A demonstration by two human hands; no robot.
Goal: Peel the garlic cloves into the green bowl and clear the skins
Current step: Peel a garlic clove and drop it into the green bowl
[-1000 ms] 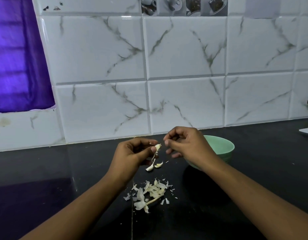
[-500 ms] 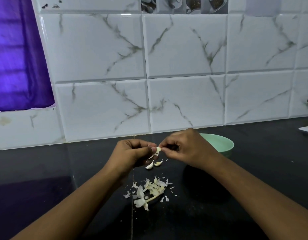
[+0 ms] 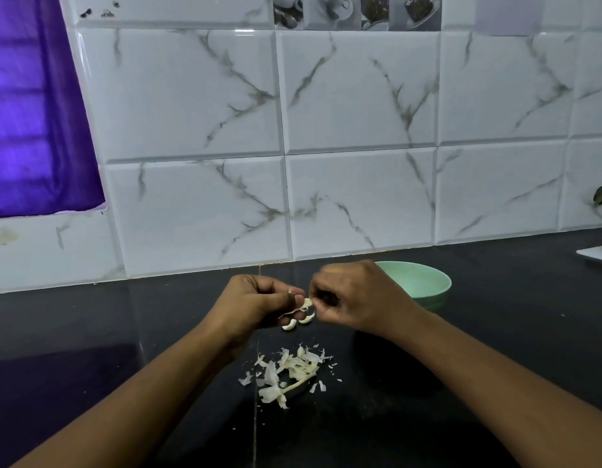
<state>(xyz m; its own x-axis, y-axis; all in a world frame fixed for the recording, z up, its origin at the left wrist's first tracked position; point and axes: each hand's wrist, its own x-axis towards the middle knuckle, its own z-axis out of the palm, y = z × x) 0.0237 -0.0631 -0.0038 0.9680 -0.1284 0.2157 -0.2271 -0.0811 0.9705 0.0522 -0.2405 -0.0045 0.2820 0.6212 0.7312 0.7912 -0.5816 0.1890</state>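
The left hand (image 3: 259, 302), fingers curled, pinches a garlic clove (image 3: 306, 303) above the bench (image 3: 123, 332). The right hand (image 3: 357, 298) meets it, fingertips pinching the same clove. Two cloves (image 3: 289, 325) lie just below, with loose skins (image 3: 289, 369) nearer. The green bowl (image 3: 424, 285) stands behind the right hand; its contents cannot be made out.

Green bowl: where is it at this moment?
In the head view the green bowl sits on the black counter, right of centre, just behind the right hand, which covers its left edge.
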